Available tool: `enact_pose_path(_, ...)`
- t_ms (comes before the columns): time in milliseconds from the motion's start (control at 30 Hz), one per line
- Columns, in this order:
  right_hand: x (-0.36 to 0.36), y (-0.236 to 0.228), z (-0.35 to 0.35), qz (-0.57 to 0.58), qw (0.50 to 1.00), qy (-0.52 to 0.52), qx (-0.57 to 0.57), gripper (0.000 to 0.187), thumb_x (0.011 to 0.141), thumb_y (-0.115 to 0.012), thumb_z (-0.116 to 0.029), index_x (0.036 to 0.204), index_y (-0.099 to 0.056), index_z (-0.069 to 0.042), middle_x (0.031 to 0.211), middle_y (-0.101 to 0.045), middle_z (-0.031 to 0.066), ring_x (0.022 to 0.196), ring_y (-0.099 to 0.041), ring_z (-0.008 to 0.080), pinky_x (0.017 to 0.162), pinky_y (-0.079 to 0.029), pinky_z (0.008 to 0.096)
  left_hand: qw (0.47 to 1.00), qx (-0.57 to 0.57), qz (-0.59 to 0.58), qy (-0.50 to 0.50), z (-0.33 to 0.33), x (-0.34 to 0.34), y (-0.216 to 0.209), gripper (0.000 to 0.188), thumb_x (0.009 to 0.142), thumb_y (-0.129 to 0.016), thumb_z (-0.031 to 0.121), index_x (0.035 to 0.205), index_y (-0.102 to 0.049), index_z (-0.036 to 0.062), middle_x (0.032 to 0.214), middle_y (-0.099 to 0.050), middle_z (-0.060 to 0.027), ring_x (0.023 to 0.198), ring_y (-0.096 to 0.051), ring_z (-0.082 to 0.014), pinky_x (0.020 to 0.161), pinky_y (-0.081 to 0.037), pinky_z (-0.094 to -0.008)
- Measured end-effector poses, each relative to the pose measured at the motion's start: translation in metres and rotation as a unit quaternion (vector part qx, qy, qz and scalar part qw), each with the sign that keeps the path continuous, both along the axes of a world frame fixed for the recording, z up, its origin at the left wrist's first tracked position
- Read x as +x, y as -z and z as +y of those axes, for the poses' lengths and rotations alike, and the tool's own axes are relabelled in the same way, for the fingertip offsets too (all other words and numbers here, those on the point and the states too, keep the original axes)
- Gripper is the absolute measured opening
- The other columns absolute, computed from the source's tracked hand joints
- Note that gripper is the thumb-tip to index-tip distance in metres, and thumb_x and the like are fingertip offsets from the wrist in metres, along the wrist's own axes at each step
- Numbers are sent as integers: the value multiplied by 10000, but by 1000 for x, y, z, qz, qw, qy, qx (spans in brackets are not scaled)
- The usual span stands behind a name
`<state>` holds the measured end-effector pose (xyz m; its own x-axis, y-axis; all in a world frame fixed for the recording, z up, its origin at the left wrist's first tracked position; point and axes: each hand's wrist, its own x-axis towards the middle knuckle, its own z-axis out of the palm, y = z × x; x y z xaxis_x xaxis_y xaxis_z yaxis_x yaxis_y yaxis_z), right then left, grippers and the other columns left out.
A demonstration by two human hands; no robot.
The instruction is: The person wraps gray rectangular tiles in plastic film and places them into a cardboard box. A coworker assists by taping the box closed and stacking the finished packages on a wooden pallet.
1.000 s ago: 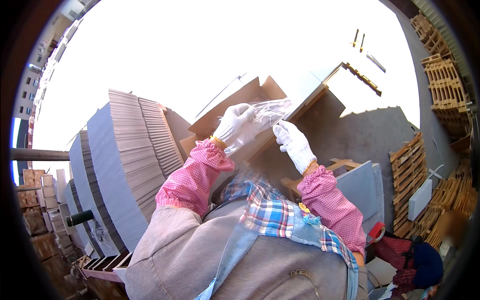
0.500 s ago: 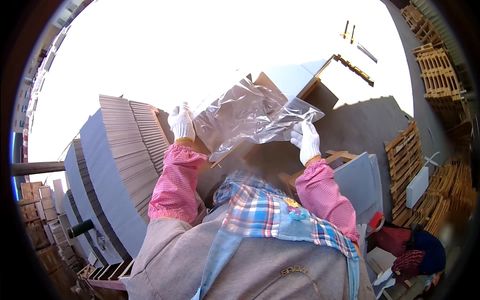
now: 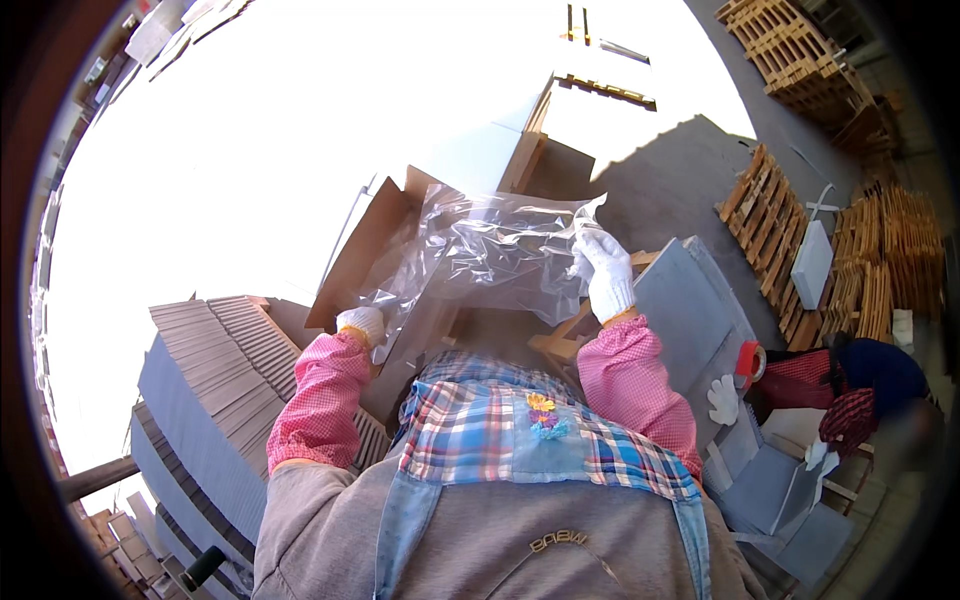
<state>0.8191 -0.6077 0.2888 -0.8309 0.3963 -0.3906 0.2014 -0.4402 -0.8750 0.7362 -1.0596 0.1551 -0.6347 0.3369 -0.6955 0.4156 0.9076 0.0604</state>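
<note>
Crinkled clear plastic, which looks like a bag, is stretched between my two white-gloved hands. My right hand pinches its right end, where a bunched corner sticks up past the fingers. Lower and to the left, my left hand is closed at the bag's left edge, its fingertips partly hidden. An open brown cardboard box stands under and behind the left part of the plastic, its flaps raised.
Stacked grey cardboard stands at my left. On my right lie grey cardboard sheets, with wooden pallets beyond. A bent-over co-worker is at the lower right, near a red tape roll and an open carton.
My left hand has come down and nearer with the bag's left edge, and the bag now hangs across the box. The view has turned, so surroundings at right appear shifted left.
</note>
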Motion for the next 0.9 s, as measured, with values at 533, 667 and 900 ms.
enact_pose_path(533,28,-40,-47,76,993,4,-88,178,966,-751,-226,1017,-707,-62,918,-692,5,810,-647,97,728,-547,254,764,640,82,1,247,27,-183,157,825,-749,180,833,-711,27,854,-686,-141,808,-650,-345,744,-524,-444)
enact_pose_path(667,37,-6,-47,9,986,104,-127,274,991,-715,-353,1004,-699,-79,766,-576,-53,638,-521,69,574,-456,252,773,621,128,28,232,25,-170,127,845,-705,141,825,-697,16,843,-678,-153,819,-653,-367,736,-519,-447)
enact_pose_path(900,87,53,27,-33,963,247,-106,267,982,-730,-332,1002,-690,-68,640,-389,-91,506,-336,38,457,-302,231,860,309,399,79,123,-17,-137,145,842,-702,188,758,-654,80,831,-661,-107,798,-620,-339,687,-472,-468)
